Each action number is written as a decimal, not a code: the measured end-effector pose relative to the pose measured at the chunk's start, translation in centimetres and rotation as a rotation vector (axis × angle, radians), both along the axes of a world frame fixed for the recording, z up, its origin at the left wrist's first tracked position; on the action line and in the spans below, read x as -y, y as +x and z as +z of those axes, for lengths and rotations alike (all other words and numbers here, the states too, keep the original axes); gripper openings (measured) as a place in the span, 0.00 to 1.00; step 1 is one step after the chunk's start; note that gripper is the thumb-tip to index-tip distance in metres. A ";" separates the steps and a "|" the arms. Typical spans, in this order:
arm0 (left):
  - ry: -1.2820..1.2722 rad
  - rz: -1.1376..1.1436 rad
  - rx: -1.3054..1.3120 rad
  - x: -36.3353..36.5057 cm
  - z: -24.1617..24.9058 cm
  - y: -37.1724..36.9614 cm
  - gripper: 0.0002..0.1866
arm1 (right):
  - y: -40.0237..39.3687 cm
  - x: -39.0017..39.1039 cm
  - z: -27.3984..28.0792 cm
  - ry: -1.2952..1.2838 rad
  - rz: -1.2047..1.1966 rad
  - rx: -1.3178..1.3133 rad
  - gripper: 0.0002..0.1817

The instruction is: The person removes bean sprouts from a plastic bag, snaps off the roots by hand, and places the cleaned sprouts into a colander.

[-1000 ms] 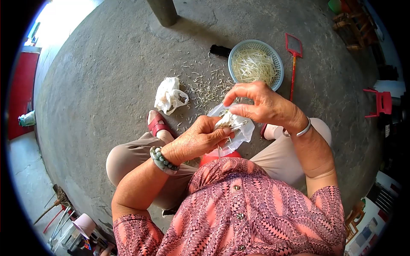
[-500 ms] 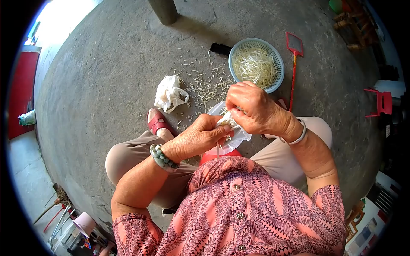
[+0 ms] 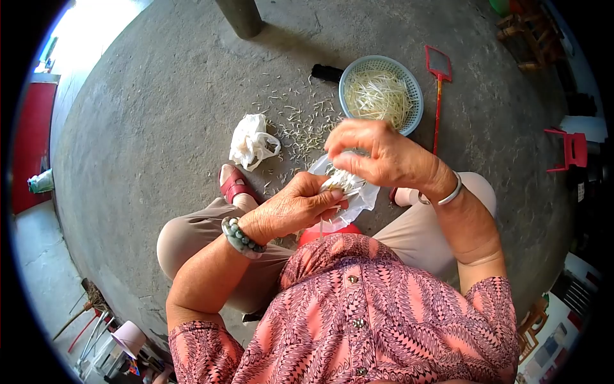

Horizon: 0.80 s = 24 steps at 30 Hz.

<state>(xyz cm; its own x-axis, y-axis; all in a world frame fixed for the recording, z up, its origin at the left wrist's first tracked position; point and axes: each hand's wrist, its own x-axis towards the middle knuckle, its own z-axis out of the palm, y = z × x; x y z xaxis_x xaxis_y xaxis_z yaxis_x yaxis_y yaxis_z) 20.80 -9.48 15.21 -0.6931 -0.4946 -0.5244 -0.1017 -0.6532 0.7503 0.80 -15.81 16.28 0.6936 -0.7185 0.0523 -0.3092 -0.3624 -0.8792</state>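
My left hand [image 3: 300, 206] is closed around a bunch of bean sprouts [image 3: 345, 182], their pale ends sticking out past the thumb. Just above them is my right hand [image 3: 377, 152], its fingers bent and slightly blurred; the fingertips are apart from the thumb, and nothing shows between them. Under the hands a translucent plastic bag [image 3: 366, 200] lies over something red [image 3: 348, 229] between my knees. Beyond my right hand a light-blue basket [image 3: 419, 109] holds long pale sprouts [image 3: 378, 96]. Small sprout pieces [image 3: 307, 131] are scattered on the floor.
A crumpled white bag [image 3: 249, 142] lies on the concrete floor [image 3: 160, 109] at the left. The black object [image 3: 327, 73] touches the basket's left side. A red fly swatter [image 3: 439, 96] lies to the right. A round post [image 3: 240, 18] stands at the top, a red stool [image 3: 568, 151] far right.
My right hand has moved slightly up and left, off the bunch, and its fingers have spread. More of the sprouts in my left hand now shows.
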 end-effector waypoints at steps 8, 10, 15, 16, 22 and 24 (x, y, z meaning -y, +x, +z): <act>-0.136 -0.009 0.050 -0.2 -0.7 -0.1 0.16 | 0.6 -1.0 -0.7 -0.034 0.118 -0.033 0.04; -0.149 0.003 0.060 -0.3 -0.6 -0.2 0.17 | 1.2 -1.3 -0.8 -0.078 0.056 -0.007 0.03; -0.031 0.011 0.020 -0.1 0.3 -0.1 0.17 | 0.6 0.2 -0.9 -0.499 -0.133 -0.025 0.02; 0.012 0.022 0.000 0.0 0.4 0.0 0.17 | 0.3 1.0 -1.1 -0.807 -0.075 -0.116 0.03; 0.105 0.081 -0.066 -0.1 0.4 0.3 0.17 | 0.3 0.0 0.5 0.104 -0.123 0.010 0.07; 0.102 0.067 -0.070 -0.1 0.2 0.6 0.18 | -0.3 0.2 0.7 0.347 -0.073 -0.028 0.08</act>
<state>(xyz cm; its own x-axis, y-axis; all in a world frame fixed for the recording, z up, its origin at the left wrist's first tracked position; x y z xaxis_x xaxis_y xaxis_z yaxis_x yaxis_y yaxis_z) 21.37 -9.37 15.38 -0.6967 -0.4877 -0.5261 -0.0053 -0.7298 0.6836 0.48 -16.02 17.01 0.6376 -0.7376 -0.2224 -0.3492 -0.0194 -0.9369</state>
